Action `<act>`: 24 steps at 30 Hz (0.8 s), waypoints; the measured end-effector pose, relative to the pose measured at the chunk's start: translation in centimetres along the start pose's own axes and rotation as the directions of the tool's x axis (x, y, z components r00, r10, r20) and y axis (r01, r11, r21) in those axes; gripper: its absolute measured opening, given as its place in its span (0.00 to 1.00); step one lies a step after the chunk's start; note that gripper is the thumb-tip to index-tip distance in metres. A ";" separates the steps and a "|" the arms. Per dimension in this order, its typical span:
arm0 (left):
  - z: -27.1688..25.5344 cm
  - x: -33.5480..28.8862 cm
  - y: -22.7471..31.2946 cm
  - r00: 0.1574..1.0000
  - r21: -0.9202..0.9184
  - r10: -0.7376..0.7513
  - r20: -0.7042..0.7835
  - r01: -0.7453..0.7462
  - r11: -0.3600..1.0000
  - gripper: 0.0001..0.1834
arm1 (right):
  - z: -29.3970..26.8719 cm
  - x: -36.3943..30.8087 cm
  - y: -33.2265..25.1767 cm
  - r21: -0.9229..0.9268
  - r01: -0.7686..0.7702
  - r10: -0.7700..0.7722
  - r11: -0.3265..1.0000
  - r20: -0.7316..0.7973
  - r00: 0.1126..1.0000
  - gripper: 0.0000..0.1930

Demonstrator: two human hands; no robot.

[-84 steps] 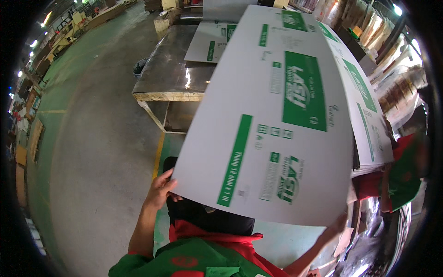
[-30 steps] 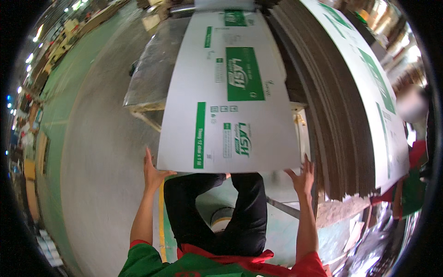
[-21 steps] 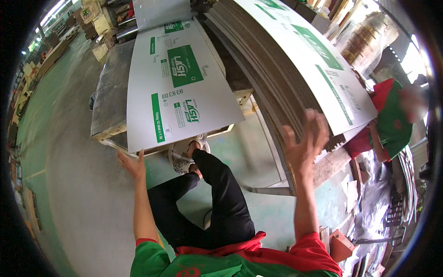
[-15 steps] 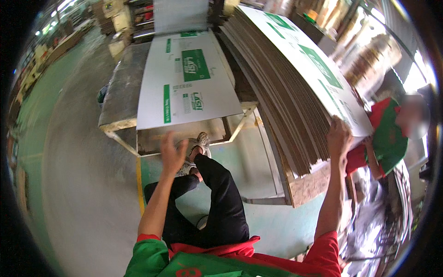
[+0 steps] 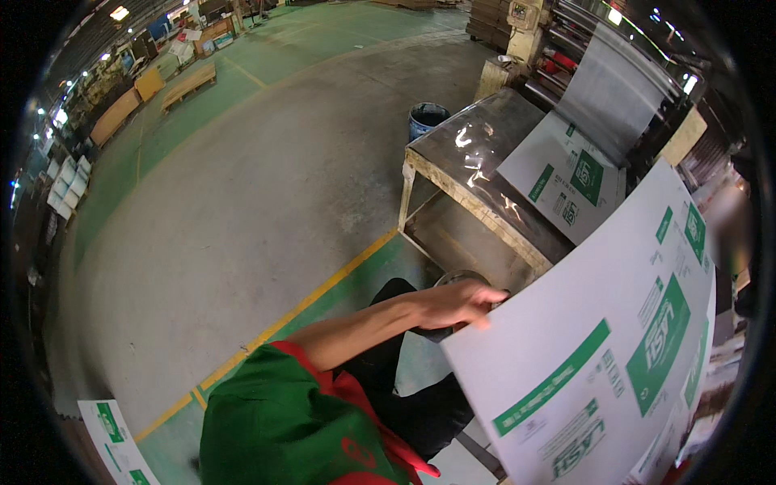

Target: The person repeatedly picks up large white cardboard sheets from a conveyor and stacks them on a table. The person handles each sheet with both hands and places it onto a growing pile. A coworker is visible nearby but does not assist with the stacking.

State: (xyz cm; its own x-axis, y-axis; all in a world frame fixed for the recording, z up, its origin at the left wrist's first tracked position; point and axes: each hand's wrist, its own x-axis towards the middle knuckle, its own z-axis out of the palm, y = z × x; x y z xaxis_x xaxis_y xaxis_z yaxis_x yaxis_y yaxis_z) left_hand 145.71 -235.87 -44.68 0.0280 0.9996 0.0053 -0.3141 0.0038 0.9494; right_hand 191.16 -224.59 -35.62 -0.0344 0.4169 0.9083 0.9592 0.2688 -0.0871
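A large white cardboard sheet (image 5: 566,347) with green print fills the right side, tilted up off its pile. My left hand (image 5: 462,305) is closed on its left edge close to the near corner, fingers slightly blurred. My right hand does not show. Beyond the raised sheet, another printed sheet (image 5: 566,174) lies on a metal-topped table (image 5: 477,149), its far end at a machine's grey translucent panel (image 5: 618,85).
A blue-rimmed bucket (image 5: 426,120) stands on the floor behind the table. A yellow line (image 5: 323,291) crosses the floor. More printed sheets (image 5: 113,436) sit at lower left. Another person (image 5: 731,230) is partly visible at far right. A wooden pallet (image 5: 188,85) lies far off.
The view has swung left. My left hand, open in the air before, now grips a sheet that has been lifted from the pile. My right hand has gone out of view.
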 end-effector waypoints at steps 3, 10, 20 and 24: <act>-0.4 -4.5 -0.8 0.987 0.032 -0.082 -0.138 0.087 0.996 0.38 | 3.4 -2.8 2.8 0.059 -0.163 0.144 0.985 0.251 0.957 0.24; -3.0 -13.1 -11.3 0.570 -0.058 -0.003 -0.821 -0.078 0.995 0.30 | 9.1 -13.0 2.0 0.074 -0.448 0.216 0.891 0.799 0.561 0.31; -6.5 -20.6 -15.5 0.677 0.424 -0.090 -0.731 0.553 0.717 0.58 | 11.7 -22.0 -0.6 0.074 -0.572 0.093 0.817 0.962 0.257 0.45; -6.5 -20.2 -12.9 0.838 0.714 -0.022 -0.546 0.479 0.510 0.73 | 9.3 -21.5 0.7 -0.041 -0.808 -0.006 0.588 0.998 -0.055 0.55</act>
State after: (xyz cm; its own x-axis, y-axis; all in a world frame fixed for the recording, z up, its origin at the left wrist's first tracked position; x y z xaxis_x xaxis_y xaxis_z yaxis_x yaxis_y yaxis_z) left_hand 143.04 -255.95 -59.11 -0.4875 0.8526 -0.1880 0.5311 0.4606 0.7112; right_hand 190.02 -225.32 -59.00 -0.2842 0.8425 -0.4577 0.6031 -0.2140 -0.7684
